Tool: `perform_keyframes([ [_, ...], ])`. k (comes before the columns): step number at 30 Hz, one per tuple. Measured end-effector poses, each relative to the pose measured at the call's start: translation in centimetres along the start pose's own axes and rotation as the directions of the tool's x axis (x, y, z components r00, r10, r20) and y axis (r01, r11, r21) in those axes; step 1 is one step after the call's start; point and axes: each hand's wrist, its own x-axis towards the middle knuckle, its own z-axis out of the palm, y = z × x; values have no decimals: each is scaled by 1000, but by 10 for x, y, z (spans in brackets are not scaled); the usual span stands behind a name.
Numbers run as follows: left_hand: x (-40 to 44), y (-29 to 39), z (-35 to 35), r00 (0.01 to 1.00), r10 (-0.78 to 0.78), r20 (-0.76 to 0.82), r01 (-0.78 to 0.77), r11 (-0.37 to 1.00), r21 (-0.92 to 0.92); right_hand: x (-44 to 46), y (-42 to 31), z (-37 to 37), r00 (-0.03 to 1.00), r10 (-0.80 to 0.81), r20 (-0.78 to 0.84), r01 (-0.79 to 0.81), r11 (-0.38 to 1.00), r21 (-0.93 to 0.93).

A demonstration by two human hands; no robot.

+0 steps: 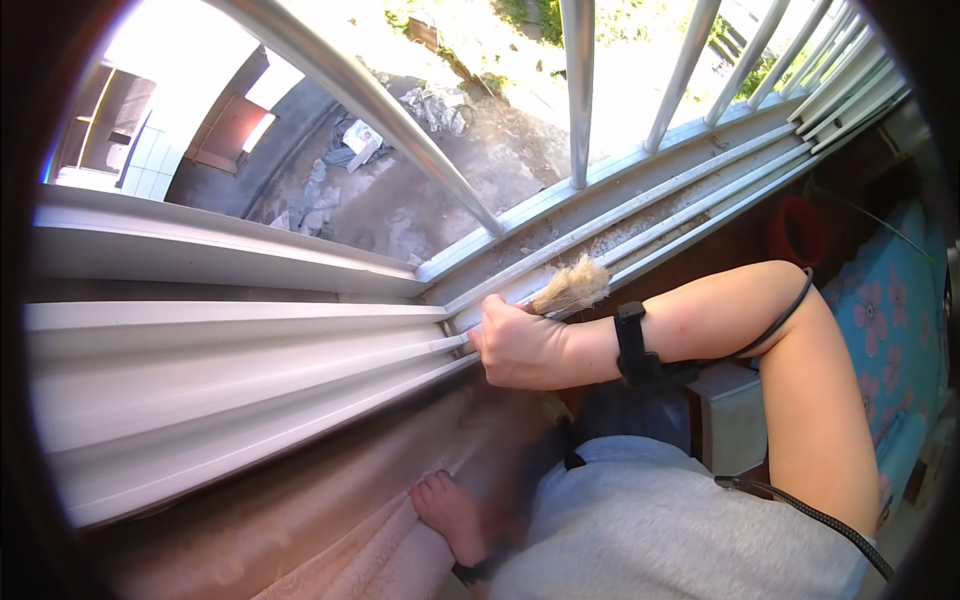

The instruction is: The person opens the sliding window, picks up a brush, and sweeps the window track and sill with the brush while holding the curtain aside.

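The right hand [515,345], elbow bent, pinches a bristle brush [575,287] at the near inner corner of the window track [700,184]; bristles point toward the elbow. The left hand [447,512] lies palm-down on pink cloth [370,550]; I cannot tell whether it grips.

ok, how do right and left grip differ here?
The right grip is closed around a pale-bristled brush; the left grip shows no tool and lies against pink cloth.
The right grip is up at the window rails; the left grip is below them.
The right grip is brightly lit; the left grip is dimmer.
Both are bare.
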Motion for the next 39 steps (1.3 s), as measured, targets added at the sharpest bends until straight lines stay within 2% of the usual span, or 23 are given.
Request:
perform_keyframes([
  [4, 1, -4, 3, 1000, 1, -9, -1, 1000, -3, -6, 7, -8, 999, -23, 29, 23, 1000, 2],
  [6, -2, -8, 3, 1000, 5, 4, -5, 1000, 4, -6, 13, -15, 982, -79, 169, 80, 997, -1],
  [10, -6, -8, 1, 999, -30, 16, 30, 1000, 3, 1, 11, -18, 979, -122, 163, 123, 992, 1],
  [13, -3, -9, 1, 1000, -22, -22, 22, 1000, 4, 7, 8, -16, 993, -62, 98, 60, 998, 24],
  [15, -2, -10, 0, 999, -11, -48, 11, 1000, 0, 3, 8, -15, 984, -99, 145, 99, 995, 7],
  [18, 0, -14, 2, 1000, -3, 12, 2, 1000, 28, -6, 17, -24, 973, -87, 213, 87, 996, 10],
  [19, -1, -14, 3, 1000, -11, 5, 11, 1000, 19, -8, 15, -22, 982, -39, 186, 49, 997, -51],
  [23, -6, -12, 3, 999, -39, -1, 39, 999, 7, 0, 8, -14, 994, -52, 96, 57, 997, -59],
  [25, -5, -12, 3, 999, -34, -10, 34, 999, 14, 11, 4, -13, 991, -51, 127, 44, 997, 58],
  [27, -4, -8, 4, 999, -29, -17, 29, 999, 25, 5, 6, -6, 993, -56, 104, 51, 997, 50],
  [28, -3, -8, 3, 998, -43, 36, 43, 999, 8, 2, 10, -11, 995, -55, 80, 52, 998, 48],
  [29, -1, -8, 2, 995, -58, 83, 59, 998, -10, -5, 14, -17, 981, -95, 169, 100, 995, -23],
  [30, 0, -7, 2, 995, -58, 79, 59, 998, -8, -10, 21, -24, 982, -92, 166, 98, 995, -26],
  [32, -1, -4, 1, 999, -34, -10, 34, 999, 12, -21, 31, -32, 969, -136, 205, 152, 987, -61],
  [38, -9, -1, 3, 999, -44, 1, 44, 999, 30, -1, 5, -17, 983, -85, 165, 94, 994, -51],
  [39, -8, 0, 3, 999, -44, -2, 44, 999, 30, 4, -1, -8, 993, -27, 113, 32, 998, -45],
])
